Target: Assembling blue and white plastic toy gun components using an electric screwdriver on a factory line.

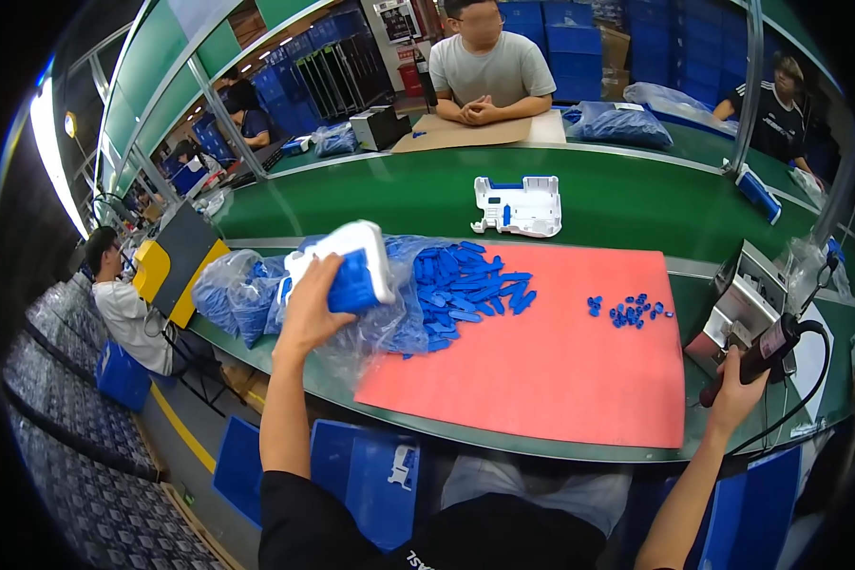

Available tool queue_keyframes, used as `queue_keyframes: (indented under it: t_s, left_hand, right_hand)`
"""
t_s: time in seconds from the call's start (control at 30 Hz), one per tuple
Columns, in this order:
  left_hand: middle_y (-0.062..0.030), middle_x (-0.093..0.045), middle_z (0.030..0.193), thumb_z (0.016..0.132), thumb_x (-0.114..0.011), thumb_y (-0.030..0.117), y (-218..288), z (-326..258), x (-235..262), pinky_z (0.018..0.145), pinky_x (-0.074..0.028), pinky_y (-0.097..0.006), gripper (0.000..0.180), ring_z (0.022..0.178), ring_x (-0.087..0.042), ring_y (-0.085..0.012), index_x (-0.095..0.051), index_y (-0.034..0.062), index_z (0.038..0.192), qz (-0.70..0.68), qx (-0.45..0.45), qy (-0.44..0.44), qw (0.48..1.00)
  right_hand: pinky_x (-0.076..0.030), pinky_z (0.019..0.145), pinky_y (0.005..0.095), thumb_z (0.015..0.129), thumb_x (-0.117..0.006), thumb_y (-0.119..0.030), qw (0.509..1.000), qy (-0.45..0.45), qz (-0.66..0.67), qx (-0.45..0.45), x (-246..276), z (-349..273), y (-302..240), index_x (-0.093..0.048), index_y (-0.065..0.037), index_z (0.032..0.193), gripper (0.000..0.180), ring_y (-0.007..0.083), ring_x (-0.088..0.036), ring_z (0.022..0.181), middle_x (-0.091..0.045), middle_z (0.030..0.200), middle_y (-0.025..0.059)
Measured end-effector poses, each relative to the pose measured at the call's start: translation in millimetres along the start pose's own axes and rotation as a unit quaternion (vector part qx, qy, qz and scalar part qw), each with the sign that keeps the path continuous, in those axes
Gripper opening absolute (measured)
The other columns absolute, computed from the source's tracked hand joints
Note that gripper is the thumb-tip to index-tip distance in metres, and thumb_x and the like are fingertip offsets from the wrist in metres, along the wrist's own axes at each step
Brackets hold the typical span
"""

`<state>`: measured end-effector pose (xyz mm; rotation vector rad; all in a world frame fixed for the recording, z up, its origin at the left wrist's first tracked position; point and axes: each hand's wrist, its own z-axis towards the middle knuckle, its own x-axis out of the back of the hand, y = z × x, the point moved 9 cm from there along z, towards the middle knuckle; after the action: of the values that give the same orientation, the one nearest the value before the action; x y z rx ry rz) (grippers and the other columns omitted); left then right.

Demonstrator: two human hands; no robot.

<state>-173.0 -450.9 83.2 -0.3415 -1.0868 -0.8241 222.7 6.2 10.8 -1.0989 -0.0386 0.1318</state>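
Note:
My left hand (312,309) grips a white-and-blue plastic housing (375,256), lifted and tilted above a clear plastic bag (351,344). Out of the bag a heap of long blue plastic pieces (456,285) spreads onto a pink mat (532,380). At the right, my right hand (737,394) is closed around a dark electric screwdriver (768,348) with a black cable. The tool lies in front of a metal box-shaped device (746,285), and its tip is hard to make out. Small blue parts (636,312) are scattered on the mat's right side.
Beyond the mat, an open white housing (518,211) rests on a green conveyor belt (380,195). Another blue-and-white unit (758,193) lies at the far right. A person (489,71) sits opposite. Blue bins (366,475) stand below the bench edge; filled bags (233,294) lie left.

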Motion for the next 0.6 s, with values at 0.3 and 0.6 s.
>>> queue_keyframes:
  t_s: [0.3,0.6]
  left_hand:
    - [-0.0149,-0.041,0.130,0.060,-0.071,-0.005,-20,-33,128,0.098,-0.034,-0.034,0.090,0.117,-0.045,-0.0242,-0.025,-0.0001,0.137,-0.346,0.070,0.345,0.870]
    - [-0.0132,-0.046,0.129,0.078,-0.066,0.028,14,-77,38,0.098,-0.037,-0.045,0.068,0.116,-0.047,-0.0295,-0.035,0.0003,0.132,-0.789,-0.031,0.196,0.582]
  right_hand:
    - [-0.038,0.059,0.0220,0.083,-0.062,-0.011,1.000,-0.010,0.010,0.007,2,2,-7,-0.048,0.000,0.108,0.030,0.0076,-0.047,0.061,-0.050,0.072,0.0008]
    - [-0.042,0.072,0.0238,0.081,-0.063,-0.004,0.997,0.027,0.029,0.067,15,4,-11,-0.042,-0.001,0.115,0.040,0.0108,-0.052,0.081,-0.054,0.092,0.0036]
